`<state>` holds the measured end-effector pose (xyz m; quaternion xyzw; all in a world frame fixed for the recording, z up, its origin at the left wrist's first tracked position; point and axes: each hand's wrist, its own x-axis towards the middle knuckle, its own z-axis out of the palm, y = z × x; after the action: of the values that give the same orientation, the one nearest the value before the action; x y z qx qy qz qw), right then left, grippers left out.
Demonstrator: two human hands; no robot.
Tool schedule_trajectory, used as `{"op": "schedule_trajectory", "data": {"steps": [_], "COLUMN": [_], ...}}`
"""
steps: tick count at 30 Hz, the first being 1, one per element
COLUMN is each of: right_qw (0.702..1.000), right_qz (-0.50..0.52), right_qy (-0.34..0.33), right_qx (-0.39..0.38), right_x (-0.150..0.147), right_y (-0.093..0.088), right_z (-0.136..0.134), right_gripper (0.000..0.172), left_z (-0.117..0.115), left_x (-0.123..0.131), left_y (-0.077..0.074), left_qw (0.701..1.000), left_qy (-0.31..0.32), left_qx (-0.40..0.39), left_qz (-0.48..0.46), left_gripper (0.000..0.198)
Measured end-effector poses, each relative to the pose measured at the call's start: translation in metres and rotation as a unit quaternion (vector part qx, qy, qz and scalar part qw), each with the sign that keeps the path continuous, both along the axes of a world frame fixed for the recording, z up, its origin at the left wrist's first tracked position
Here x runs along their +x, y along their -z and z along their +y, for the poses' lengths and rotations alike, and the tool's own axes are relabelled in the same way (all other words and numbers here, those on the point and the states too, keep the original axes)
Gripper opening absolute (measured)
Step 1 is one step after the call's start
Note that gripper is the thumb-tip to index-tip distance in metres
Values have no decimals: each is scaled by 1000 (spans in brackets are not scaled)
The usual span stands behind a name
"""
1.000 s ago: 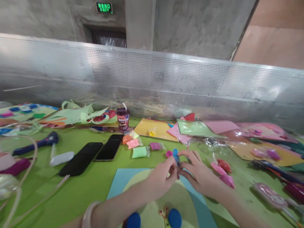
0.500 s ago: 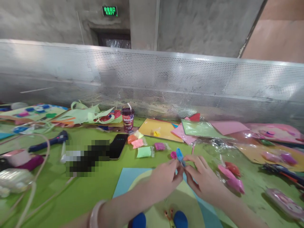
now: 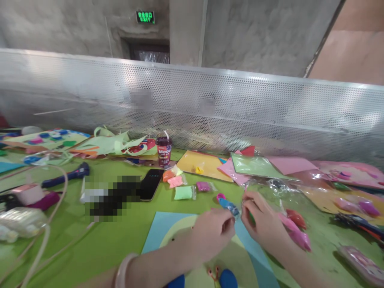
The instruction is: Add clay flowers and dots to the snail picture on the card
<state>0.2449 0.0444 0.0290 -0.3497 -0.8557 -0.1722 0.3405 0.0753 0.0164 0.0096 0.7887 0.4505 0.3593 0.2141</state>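
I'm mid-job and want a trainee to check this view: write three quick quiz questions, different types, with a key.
1. What colour is the packet nearest the left hand: A red, B blue or C white?
2. True or false: the drink cup stands upright.
3. Fill in: the pale wristband is worn on the person's ____ arm.

Key: 1 B; 2 true; 3 left.

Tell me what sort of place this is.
Probably a craft table in a public building: colored paper and small bags of what looks like clay lie on it, and a lit exit sign hangs on the gray wall behind.
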Motion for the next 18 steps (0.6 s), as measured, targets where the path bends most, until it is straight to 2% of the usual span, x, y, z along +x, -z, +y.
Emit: {"op": "schedule_trajectory", "data": {"steps": [3, 4, 7, 8, 10, 12, 14, 16, 18], "right_qw": [989, 981, 949, 938, 922, 917, 921, 936, 957], "right_qz": [99, 129, 185, 194, 203, 215, 238, 228, 177], "right_qy": [-32, -34, -35, -38, -52, -68, -75, -71, -68], "right_qx": [-106, -141, -254, -285, -325, -329, -300, -258, -219], "right_x": [-3, -5, -8, -8, -8, -6, -4, -1, 2], "right_y": [-3, -4, -8, -10, -11, -11, -9, -7, -6], "right_z": [-2, -4, -9, -11, -12, -11, -9, -6, -3], "right_gripper": [18, 19, 23, 25, 26, 22, 13, 7, 10], "left_z": [5, 9, 19, 22, 26, 27, 25, 24, 23], "left_x": [-5, -7, -13, -13, -14, -15, -16, -17, -18], "left_y": [2, 3, 7, 8, 11, 11, 11, 10, 9], "left_qw": [993, 988, 976, 975, 976, 979, 982, 985, 986], "left_qy": [-39, -47, -32, -27, -22, -15, -11, -10, -6], "left_qx": [109, 145, 215, 220, 212, 196, 176, 157, 155], "left_qz": [-5, -8, 11, 23, 44, 59, 66, 63, 52], "left_gripper": [7, 13, 57, 63, 62, 54, 47, 44, 43]}}
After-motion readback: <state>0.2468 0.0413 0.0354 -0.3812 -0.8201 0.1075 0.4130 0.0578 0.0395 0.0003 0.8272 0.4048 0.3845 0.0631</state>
